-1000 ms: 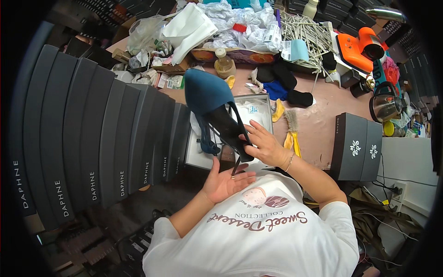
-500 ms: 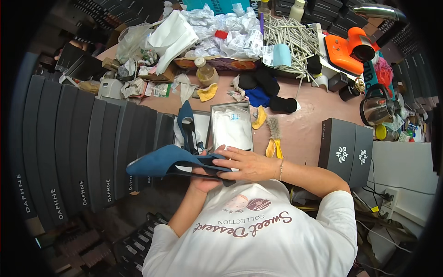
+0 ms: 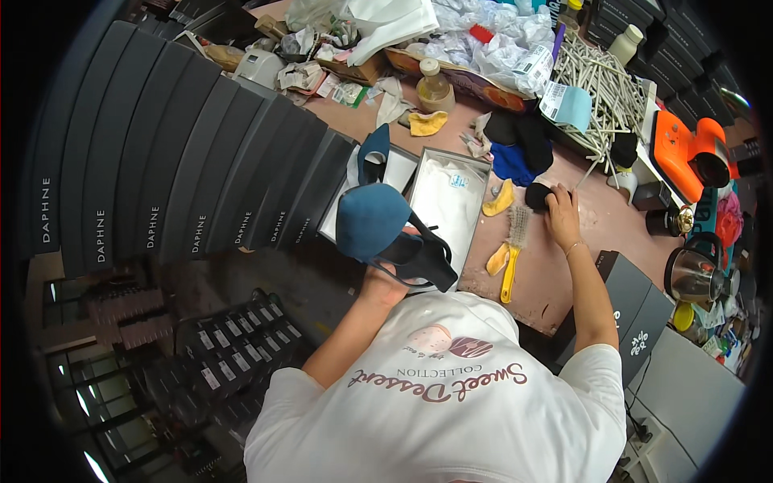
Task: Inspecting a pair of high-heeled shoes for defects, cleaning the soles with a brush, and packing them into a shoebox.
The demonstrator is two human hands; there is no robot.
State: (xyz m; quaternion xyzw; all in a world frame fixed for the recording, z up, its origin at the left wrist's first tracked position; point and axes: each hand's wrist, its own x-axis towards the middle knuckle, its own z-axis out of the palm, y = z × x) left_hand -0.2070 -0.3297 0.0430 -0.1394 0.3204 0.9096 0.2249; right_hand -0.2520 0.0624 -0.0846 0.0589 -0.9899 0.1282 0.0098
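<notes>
My left hand grips a blue pointed slingback shoe by its rear part, with the black insole showing. My right hand reaches onto the table, its fingers curled on a rounded black cloth pad. A second blue shoe stands just beyond the held one, by an open shoebox lined with white paper. Near my right hand lie a blue cloth, a brush with a yellow handle and a yellow cloth piece.
Dark shoeboxes stand in a long row at left. Across the back are a bottle, crumpled white paper and a heap of pale sticks. An orange device, a glass kettle and dark boxes stand at right.
My right hand has left the shoe and reached right to the black pad. My left hand has turned the shoe so its toe faces away. The view has swung around.
</notes>
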